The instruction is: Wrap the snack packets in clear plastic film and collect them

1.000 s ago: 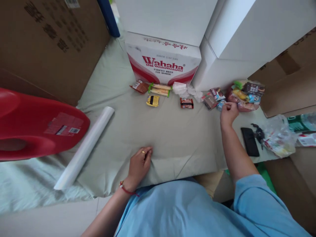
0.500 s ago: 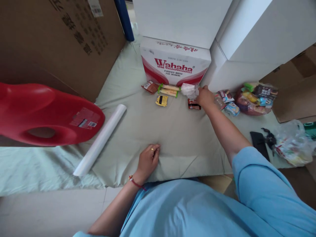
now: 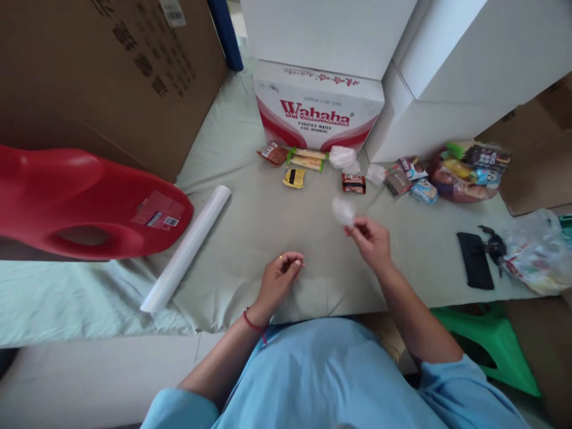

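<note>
My right hand (image 3: 372, 241) pinches a small, thin plastic bag (image 3: 342, 211), whitish and blurred, above the cloth-covered table. My left hand (image 3: 279, 279), with a ring and a red bracelet at the wrist, rests near the table's front edge; its fingers are curled together and I see nothing in them. Beyond the hands lie a red-brown snack packet (image 3: 353, 183), a yellow packet (image 3: 294, 178), wafer sticks in green-ended wrappers (image 3: 307, 159) and a brown packet (image 3: 272, 154). A crumpled bundle of clear bags (image 3: 344, 158) and another crumpled bag (image 3: 376, 174) lie to their right.
A Wahaha carton (image 3: 318, 113) stands behind the snacks, with white boxes (image 3: 447, 71) beside it. To the right are a snack-filled bowl (image 3: 462, 187), a black phone (image 3: 475, 260) and a plastic bag (image 3: 536, 256). Leftward lie a white roll (image 3: 187, 247) and a red jug (image 3: 102, 202).
My right hand has drawn back from the bundle of bags toward me, bringing a small plastic bag with it. My left hand has shifted slightly right and up, its fingers somewhat looser.
</note>
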Demonstrator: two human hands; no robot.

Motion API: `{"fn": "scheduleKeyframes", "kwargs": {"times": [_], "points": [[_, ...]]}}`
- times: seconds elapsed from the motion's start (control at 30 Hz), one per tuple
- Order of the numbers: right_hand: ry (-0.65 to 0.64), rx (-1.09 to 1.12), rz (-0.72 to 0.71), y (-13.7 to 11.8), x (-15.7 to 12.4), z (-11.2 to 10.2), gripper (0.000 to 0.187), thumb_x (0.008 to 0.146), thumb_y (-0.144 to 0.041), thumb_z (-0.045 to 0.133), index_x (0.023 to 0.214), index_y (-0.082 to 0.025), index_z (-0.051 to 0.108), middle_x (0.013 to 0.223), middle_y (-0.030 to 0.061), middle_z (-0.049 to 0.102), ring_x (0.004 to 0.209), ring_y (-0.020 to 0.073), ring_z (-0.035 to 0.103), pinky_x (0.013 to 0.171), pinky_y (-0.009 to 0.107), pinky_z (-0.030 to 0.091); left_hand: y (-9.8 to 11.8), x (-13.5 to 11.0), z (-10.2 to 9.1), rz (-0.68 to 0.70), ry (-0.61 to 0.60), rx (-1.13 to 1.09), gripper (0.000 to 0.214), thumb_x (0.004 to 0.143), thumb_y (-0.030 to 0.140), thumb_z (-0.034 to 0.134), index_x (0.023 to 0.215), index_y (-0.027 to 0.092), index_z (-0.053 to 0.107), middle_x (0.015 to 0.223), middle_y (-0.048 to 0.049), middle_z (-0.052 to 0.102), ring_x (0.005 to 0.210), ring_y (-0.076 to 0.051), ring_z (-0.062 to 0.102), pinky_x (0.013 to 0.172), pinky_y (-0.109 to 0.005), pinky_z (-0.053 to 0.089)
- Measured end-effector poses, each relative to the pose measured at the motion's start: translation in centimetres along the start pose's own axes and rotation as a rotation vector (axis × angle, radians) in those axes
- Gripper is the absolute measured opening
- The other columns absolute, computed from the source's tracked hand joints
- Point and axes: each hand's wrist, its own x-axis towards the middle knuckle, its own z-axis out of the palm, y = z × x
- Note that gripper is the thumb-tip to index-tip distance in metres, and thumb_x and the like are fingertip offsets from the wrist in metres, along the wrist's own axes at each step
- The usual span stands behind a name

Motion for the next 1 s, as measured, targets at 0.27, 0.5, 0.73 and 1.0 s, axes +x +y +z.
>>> {"fn": "scheduleKeyframes", "kwargs": {"times": [0.27, 0.5, 0.73, 1.0], "points": [[-0.146, -0.08, -0.229, 0.6, -8.4, 1.7, 0.023, 0.102, -0.02, 0.051, 0.108, -0.026, 0.073, 0.117, 0.0084, 0.076, 0.104, 0.0182, 0.074, 0.092, 0.034, 0.06, 2.3, 1.5, 4.9, -0.265, -0.192, -0.266, 0.054, 0.069, 0.065, 0.083, 0.087, 0.019, 0.06, 0.064, 0.0036, 0.059, 0.05, -0.009, 0.05, 0.043, -0.02, 0.025], [-0.185, 0.131, -0.009, -1.3, -8.5, 0.8, 0.028, 0.099, -0.034, 0.06, 0.124, -0.028, 0.07, 0.134, 0.011, 0.068, 0.122, 0.0252, 0.065, 0.1, 0.042, 0.055, 1.4, 0.7, 5.4, -0.078, -0.092, -0.107, 0.039, 0.075, 0.053, 0.08, 0.081, 0.019, 0.061, 0.062, 0.0054, 0.057, 0.053, -0.009, 0.045, 0.052, -0.023, 0.034], [-0.245, 0.404, 0.351, -1.9, -7.3, 1.5, 0.027, 0.087, -0.052, 0.073, 0.091, -0.025, 0.075, 0.08, 0.0009, 0.069, 0.074, 0.018, 0.062, 0.072, 0.031, 0.048, 1.3, 0.1, 4.2, -0.006, -0.099, -0.018, 0.029, 0.077, 0.045, 0.08, 0.083, 0.019, 0.067, 0.074, 0.0007, 0.066, 0.066, -0.013, 0.056, 0.067, -0.027, 0.046], [-0.278, 0.625, 0.628, -1.5, -6.9, 0.1, 0.045, 0.072, -0.062, 0.084, 0.082, -0.021, 0.069, 0.066, -0.0044, 0.055, 0.054, 0.0087, 0.038, 0.049, 0.024, 0.029, 1.5, 0.8, 2.6, -0.058, -0.117, -0.036, 0.017, 0.075, 0.033, 0.077, 0.082, 0.019, 0.07, 0.083, -0.0013, 0.07, 0.076, -0.014, 0.06, 0.073, -0.026, 0.047]]}}
